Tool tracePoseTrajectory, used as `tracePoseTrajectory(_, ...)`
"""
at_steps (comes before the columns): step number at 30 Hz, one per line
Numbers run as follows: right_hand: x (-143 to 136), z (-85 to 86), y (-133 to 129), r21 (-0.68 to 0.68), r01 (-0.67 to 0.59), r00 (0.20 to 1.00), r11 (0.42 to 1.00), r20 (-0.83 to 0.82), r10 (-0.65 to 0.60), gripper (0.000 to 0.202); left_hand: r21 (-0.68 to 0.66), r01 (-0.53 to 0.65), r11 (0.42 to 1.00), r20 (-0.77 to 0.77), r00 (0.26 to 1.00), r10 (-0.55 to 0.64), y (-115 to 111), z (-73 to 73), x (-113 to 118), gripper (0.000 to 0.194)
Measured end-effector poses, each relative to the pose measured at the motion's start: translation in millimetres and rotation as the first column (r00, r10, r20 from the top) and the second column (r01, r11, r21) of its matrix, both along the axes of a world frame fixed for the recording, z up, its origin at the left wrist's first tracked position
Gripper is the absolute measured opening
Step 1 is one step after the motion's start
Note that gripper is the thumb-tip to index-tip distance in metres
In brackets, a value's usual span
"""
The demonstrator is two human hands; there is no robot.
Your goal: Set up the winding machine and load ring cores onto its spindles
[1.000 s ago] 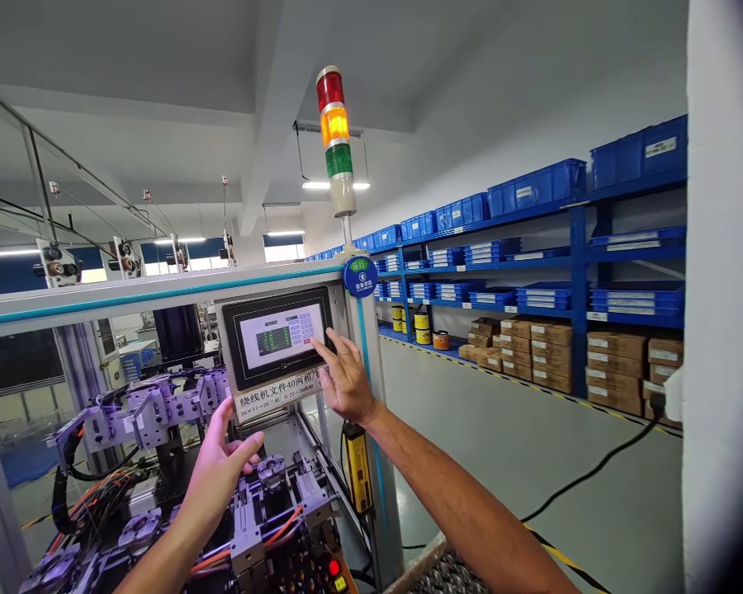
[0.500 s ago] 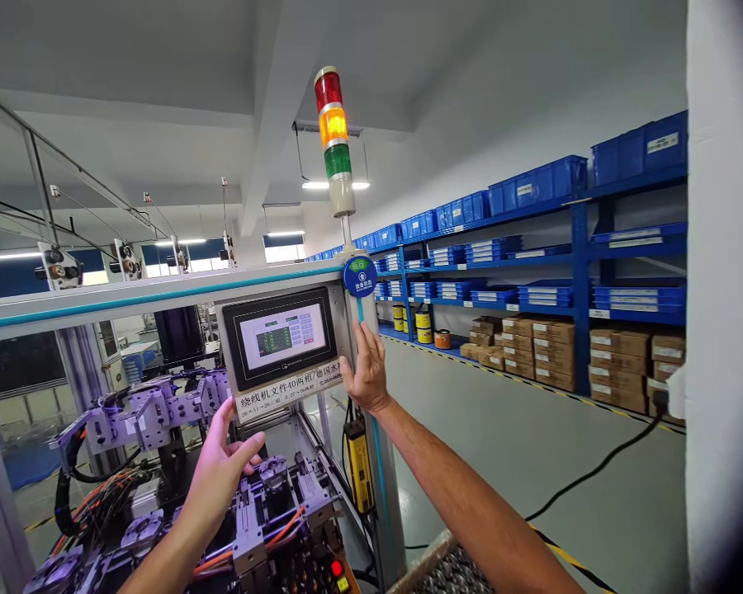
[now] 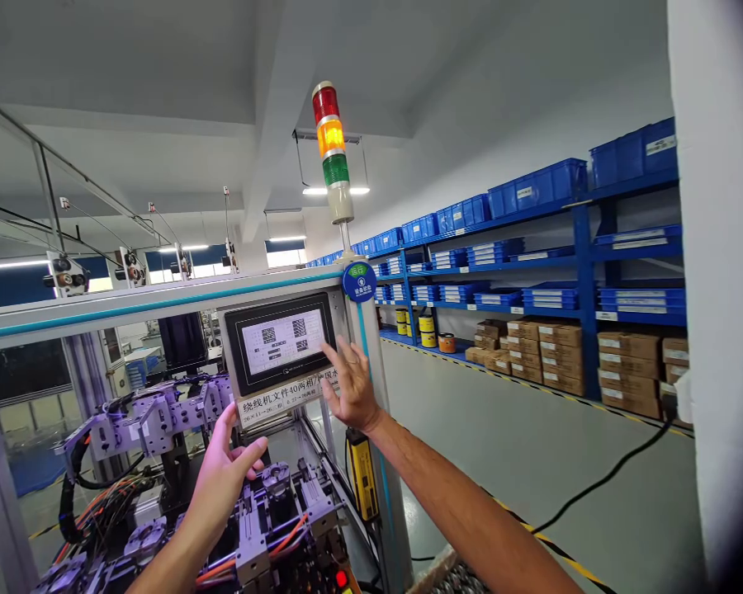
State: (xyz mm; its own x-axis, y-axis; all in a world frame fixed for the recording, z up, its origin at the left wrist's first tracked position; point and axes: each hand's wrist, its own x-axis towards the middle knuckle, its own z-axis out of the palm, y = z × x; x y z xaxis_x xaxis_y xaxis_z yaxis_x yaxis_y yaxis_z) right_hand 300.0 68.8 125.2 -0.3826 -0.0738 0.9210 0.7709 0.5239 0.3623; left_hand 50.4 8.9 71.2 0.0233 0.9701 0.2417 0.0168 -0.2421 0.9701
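A touch screen [image 3: 283, 340] in a black frame is mounted on the machine's metal frame, with a printed label strip [image 3: 285, 403] under it. My right hand [image 3: 352, 386] is at the screen's lower right corner, fingers spread, index fingertip over the display's edge; whether it touches cannot be told. It holds nothing. My left hand [image 3: 229, 462] is below the label's left end, fingers apart and empty, a fingertip at the label's lower left corner. A round blue status sign [image 3: 359, 282] sits above my right hand.
A signal tower [image 3: 333, 153] glows orange above the frame. Machine parts [image 3: 253, 528] with cables lie below my hands, beside a yellow device [image 3: 362, 477]. Blue shelving [image 3: 585, 289] with bins and cartons [image 3: 628, 375] stands right. A black cable [image 3: 607, 478] hangs over the floor.
My right hand has moved left from the frame post to the screen's edge. The display shows a different page. My left hand has stayed at the label's corner.
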Motion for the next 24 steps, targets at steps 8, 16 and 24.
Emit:
tracePoseTrajectory(8, -49, 1.0, -10, -0.054, -0.119, 0.968, 0.991, 0.216, 0.128, 0.048, -0.014, 0.005, 1.0, -0.004, 1.0, -0.005, -3, 3.1, 1, 0.087)
tracePoseTrajectory(16, -77, 7.0, -17, -0.147, -0.111, 0.966, 0.983, 0.219, 0.141, 0.044, -0.048, 0.016, 0.999, 0.072, 0.997, -0.013, -1, 8.7, 4, 0.096)
tracePoseTrajectory(24, -108, -94.3, -99, -0.17, -0.352, 0.85, 0.92, -0.469, 0.239, 0.056, 0.063, -0.142, 0.988, 0.057, 0.989, 0.138, -42, 1.4, -1, 0.103)
